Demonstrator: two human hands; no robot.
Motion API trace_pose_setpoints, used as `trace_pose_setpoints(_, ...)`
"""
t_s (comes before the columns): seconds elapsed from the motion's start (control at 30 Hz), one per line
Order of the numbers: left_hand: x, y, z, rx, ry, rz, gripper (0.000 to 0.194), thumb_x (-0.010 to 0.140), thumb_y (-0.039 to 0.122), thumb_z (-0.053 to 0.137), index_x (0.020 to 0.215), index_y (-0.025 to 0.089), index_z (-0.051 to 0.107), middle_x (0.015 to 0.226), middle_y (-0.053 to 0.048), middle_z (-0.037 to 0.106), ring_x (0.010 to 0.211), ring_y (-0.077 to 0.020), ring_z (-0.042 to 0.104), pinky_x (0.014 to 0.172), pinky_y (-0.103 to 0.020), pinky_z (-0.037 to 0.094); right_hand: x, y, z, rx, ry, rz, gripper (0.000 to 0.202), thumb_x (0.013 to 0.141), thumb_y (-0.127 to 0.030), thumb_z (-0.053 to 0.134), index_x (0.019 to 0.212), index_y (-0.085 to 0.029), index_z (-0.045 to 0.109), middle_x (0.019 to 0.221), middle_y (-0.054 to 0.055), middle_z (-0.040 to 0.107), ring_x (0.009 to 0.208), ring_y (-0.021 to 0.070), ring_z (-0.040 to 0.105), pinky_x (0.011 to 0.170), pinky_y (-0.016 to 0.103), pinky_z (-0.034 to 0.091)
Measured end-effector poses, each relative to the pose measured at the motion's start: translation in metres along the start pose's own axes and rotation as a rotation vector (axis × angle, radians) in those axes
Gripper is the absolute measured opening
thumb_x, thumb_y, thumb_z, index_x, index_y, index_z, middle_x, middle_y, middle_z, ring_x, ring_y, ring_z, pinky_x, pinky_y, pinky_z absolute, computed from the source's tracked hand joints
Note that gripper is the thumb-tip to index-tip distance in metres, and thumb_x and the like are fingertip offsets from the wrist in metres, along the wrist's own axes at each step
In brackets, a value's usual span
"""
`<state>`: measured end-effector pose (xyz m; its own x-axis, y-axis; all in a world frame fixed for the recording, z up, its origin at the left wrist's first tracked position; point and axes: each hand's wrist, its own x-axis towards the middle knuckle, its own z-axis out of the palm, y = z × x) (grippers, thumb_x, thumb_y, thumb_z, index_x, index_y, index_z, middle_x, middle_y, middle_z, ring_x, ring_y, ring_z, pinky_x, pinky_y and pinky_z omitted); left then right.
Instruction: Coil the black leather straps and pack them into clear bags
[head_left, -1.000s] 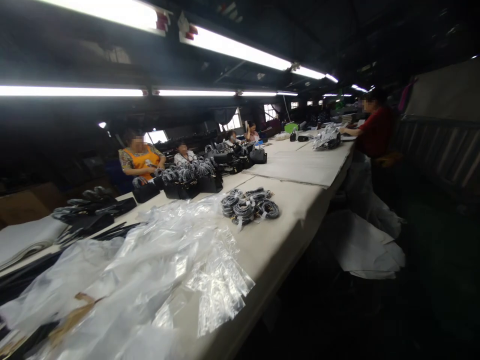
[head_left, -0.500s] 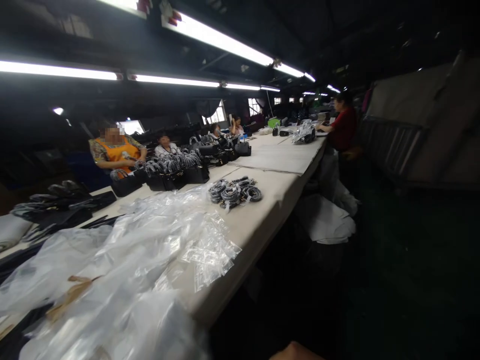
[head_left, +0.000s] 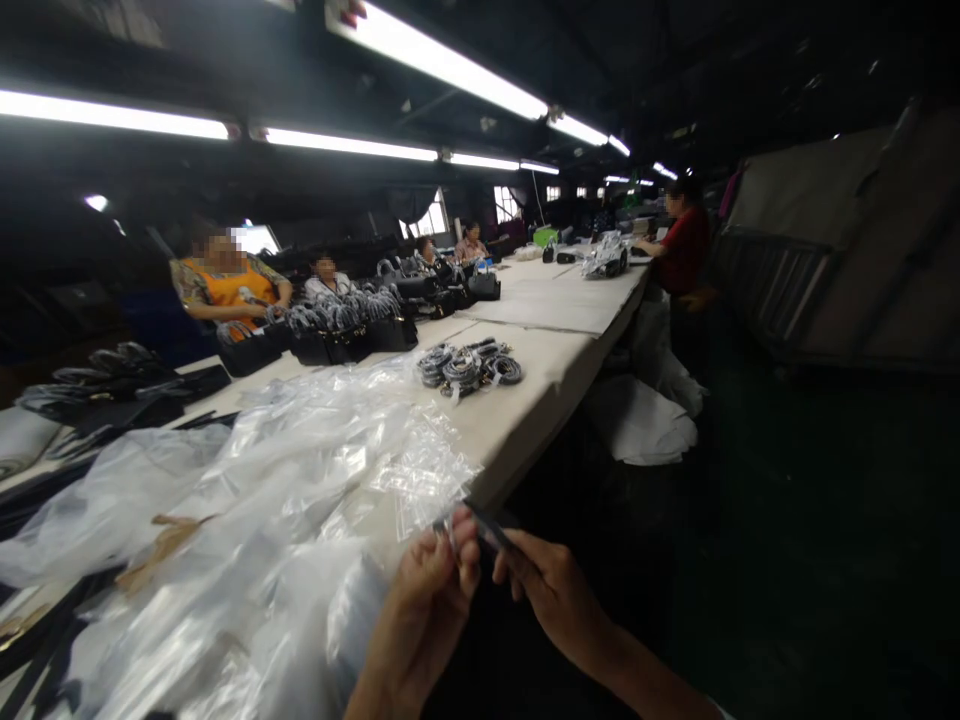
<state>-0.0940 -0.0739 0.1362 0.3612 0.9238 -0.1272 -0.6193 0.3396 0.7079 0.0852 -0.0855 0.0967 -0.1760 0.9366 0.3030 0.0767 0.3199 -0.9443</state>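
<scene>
**Narrow dark strip held between two bare hands at the table edge**

At the lower centre of the frame, a narrow, dark, flat-looking strip (head_left: 489, 526) slants down into the right hand (head_left: 561, 590), whose thumb and fingers are closed on it. The left hand (head_left: 431, 592) is beside its upper end, fingers curled; blur hides whether they pinch the strip or something small and pale.

The strip looks light and fairly stiff, perhaps smooth enough to slide a little. A flat pinch near each end should suit it, keeping the middle from twisting.

Clear, crinkled plastic bags (head_left: 330, 440) spread over the lower left and centre of the long, cream-covered table (head_left: 536, 385); they look thin, limp and slippery. Near the centre are coiled black straps in clear wrap (head_left: 461, 370). Black handbags with wrapped handles (head_left: 330, 345) stand left of centre, near a person in an orange apron (head_left: 229, 285).
</scene>
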Motion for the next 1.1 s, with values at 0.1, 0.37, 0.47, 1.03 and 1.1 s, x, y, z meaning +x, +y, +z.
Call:
trace_pose_setpoints(0.1, 0.023, 0.009, 0.021, 0.026, 0.013, 0.207, 0.029, 0.074, 0.021, 0.081, 0.102, 0.015, 0.073, 0.103, -0.007, 0.076, 0.092, -0.0151, 0.073, 0.081, -0.017, 0.059, 0.011, -0.01, 0.012, 0.111, -0.001, 0.027, 0.034, 0.1, -0.044, 0.044, 0.096, -0.018, 0.066, 0.073, 0.001, 0.066, 0.057, 0.0112, 0.056, 0.059, 0.025, 0.044)
trace_pose_setpoints(0.37, 0.063, 0.01, 0.021, 0.462, 0.054, 0.743, 0.013, 0.087, 0.02, 0.066, 0.097, 0.022, 0.075, 0.109, -0.003, 0.075, 0.109, -0.0262, 0.068, 0.106, -0.049, 0.049, 0.012, -0.015, 0.017, 0.388, -0.07, 0.246, 0.036, 0.098, -0.046, 0.047, 0.1, -0.014, 0.062, 0.058, -0.003, 0.058, 0.04, 0.0066, 0.042, 0.041, 0.02, 0.03)
trace_pose_setpoints(0.47, 0.068, 0.01, 0.005, 0.887, 0.051, 0.819, 0.021, 0.088, 0.022, 0.062, 0.106, 0.02, 0.074, 0.115, -0.007, 0.074, 0.119, -0.0277, 0.062, 0.108, -0.046, 0.046, 0.006, -0.02, 0.012, 0.375, -0.115, 0.269, 0.032, 0.092, -0.044, 0.061, 0.097, -0.013, 0.063, 0.054, -0.005, 0.052, 0.045, 0.0062, 0.041, 0.044, 0.019, 0.031)
trace_pose_setpoints(1.03, 0.043, -0.015, -0.002, 1.137, -0.163, 0.222, 0.012, 0.081, 0.033, 0.067, 0.074, 0.023, 0.068, 0.069, -0.004, 0.063, 0.064, -0.0182, 0.058, 0.064, -0.024, 0.047, -0.001, -0.068, -0.052, -0.016, -0.068, 0.5, 0.015, 0.072, -0.029, 0.073, 0.081, -0.018, 0.069, 0.074, -0.001, 0.059, 0.069, 0.0126, 0.053, 0.06, 0.021, 0.039)
trace_pose_setpoints(1.1, 0.043, -0.021, 0.002, 0.976, -0.217, 0.061, 0.014, 0.076, 0.035, 0.07, 0.068, 0.023, 0.067, 0.066, -0.004, 0.061, 0.065, -0.0196, 0.058, 0.063, -0.027, 0.049, 0.004, -0.061, -0.056, 0.057, -0.048, 0.518, 0.019, 0.069, -0.029, 0.073, 0.081, -0.016, 0.066, 0.069, -0.002, 0.054, 0.066, 0.012, 0.05, 0.06, 0.022, 0.039)
